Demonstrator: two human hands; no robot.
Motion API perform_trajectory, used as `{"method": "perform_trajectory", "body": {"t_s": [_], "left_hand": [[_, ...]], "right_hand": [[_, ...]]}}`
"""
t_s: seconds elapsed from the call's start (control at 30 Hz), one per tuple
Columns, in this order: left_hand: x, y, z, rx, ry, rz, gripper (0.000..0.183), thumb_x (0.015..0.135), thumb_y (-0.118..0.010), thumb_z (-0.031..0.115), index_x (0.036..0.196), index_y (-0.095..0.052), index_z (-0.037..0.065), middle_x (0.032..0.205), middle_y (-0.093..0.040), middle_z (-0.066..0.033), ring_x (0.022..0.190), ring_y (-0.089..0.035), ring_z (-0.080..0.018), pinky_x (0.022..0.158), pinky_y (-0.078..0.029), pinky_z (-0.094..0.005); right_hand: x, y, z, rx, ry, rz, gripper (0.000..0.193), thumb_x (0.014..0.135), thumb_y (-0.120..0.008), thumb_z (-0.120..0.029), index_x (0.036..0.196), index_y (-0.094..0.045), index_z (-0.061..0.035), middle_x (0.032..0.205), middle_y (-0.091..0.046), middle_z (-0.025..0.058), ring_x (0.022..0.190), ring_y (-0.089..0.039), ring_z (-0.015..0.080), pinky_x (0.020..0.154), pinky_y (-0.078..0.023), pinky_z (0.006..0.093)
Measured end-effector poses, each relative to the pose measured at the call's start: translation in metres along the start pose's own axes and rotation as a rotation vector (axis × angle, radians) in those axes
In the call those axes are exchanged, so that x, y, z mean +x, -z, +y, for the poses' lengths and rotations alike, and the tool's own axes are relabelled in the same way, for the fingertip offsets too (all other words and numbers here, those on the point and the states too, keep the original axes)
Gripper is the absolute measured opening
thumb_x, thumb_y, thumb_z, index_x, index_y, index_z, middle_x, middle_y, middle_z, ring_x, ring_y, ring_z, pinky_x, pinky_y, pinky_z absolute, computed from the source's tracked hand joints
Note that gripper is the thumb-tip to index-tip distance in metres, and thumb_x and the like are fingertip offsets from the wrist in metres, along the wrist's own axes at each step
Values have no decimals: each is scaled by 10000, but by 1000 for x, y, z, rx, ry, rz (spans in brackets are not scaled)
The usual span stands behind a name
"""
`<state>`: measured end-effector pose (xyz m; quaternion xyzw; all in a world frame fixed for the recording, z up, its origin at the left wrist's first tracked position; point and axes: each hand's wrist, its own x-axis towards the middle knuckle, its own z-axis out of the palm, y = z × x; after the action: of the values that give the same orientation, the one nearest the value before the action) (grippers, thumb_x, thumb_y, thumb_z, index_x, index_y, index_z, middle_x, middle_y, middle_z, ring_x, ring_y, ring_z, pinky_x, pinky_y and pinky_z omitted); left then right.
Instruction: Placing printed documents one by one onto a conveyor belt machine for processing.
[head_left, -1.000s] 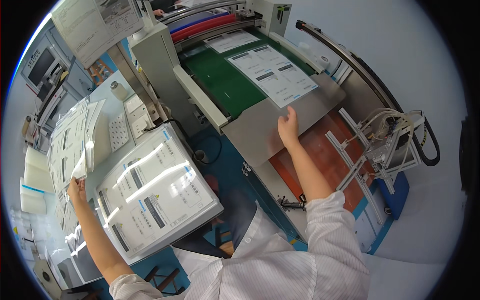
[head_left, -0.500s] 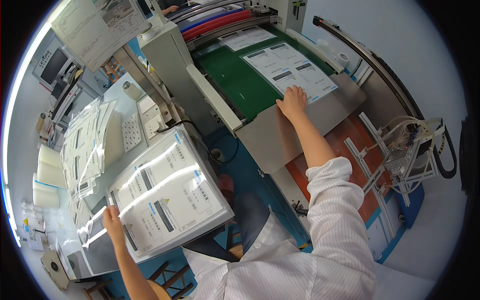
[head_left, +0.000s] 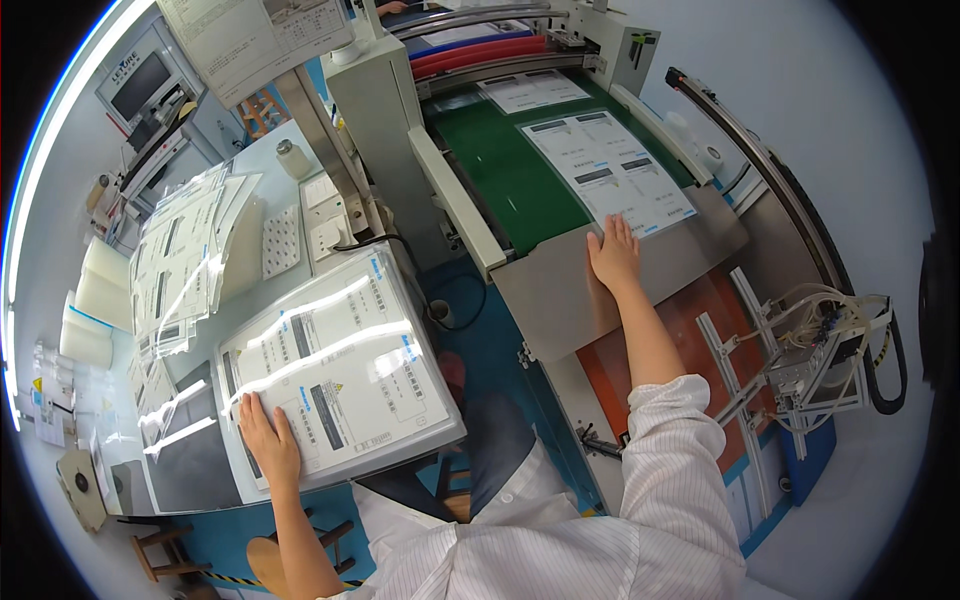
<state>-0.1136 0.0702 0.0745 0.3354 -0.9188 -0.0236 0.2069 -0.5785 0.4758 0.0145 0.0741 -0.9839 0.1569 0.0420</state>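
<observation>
My left hand (head_left: 268, 440) lies flat, fingers stretched, on the near left part of a stack of printed sheets (head_left: 385, 385). The top sheet is glossy, with dark label blocks and small blue marks. My right hand (head_left: 615, 258) reaches forward with its fingers extended, the fingertips on the near edge of a white printed sheet (head_left: 610, 165). That sheet lies on a green conveyor belt (head_left: 480, 165), its near edge by a metal plate (head_left: 560, 300). My right palm is over this plate.
Another printed sheet (head_left: 535, 92) lies farther up the belt, before red and blue rollers (head_left: 480, 60). Loose printed sheets (head_left: 180, 250) spread across the table's left side. Right of the belt stands a metal frame with hoses (head_left: 825, 350). A cable (head_left: 395, 245) runs beside the stack.
My left hand has moved from the stack's left edge onto its top sheet and now lies flat. My right hand stays at the belt sheet's near edge. The whole view has shifted slightly.
</observation>
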Motion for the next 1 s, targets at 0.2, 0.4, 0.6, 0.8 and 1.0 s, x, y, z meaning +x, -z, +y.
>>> {"method": "perform_trajectory", "body": {"t_s": [0.2,0.4,0.6,0.8,1.0], "left_hand": [[2,2,3,-22,27,-3,468,981,-448,218,1361,-404,-51,1441,-382,-218,1361,-315,-369,1133,-203,-461],[-3,9,0,-35,57,52,440,943,-497,174,1312,-458,-63,1395,-431,-237,1319,-368,-381,1114,-240,-450],[1,13,7,-44,118,97,433,885,-560,138,1274,-502,-42,1374,-449,-246,1288,-398,-397,1098,-277,-445],[0,19,9,-87,171,125,479,881,-548,219,1274,-484,-46,1361,-446,-257,1317,-372,-383,1116,-245,-480],[-8,16,3,-100,126,168,467,883,-548,237,1253,-501,-44,1352,-459,-252,1311,-375,-394,1120,-245,-476]], "right_hand": [[33,44,-26,-119,-30,-68,525,843,-614,-379,1219,-546,-18,1267,-547,206,1209,-503,336,974,-429,457],[74,37,-42,-353,125,-240,340,780,-659,-256,998,-651,5,1034,-668,209,993,-638,367,838,-525,430],[77,10,-3,-423,340,-138,241,791,-619,-168,955,-657,4,1001,-661,214,967,-627,386,819,-512,464],[82,2,44,-500,356,40,286,903,-448,-16,1175,-511,40,1039,-630,218,911,-640,380,772,-519,445],[51,20,32,-685,434,155,343,938,-413,-40,1274,-470,5,1105,-594,152,1013,-593,305,789,-536,400]]}}
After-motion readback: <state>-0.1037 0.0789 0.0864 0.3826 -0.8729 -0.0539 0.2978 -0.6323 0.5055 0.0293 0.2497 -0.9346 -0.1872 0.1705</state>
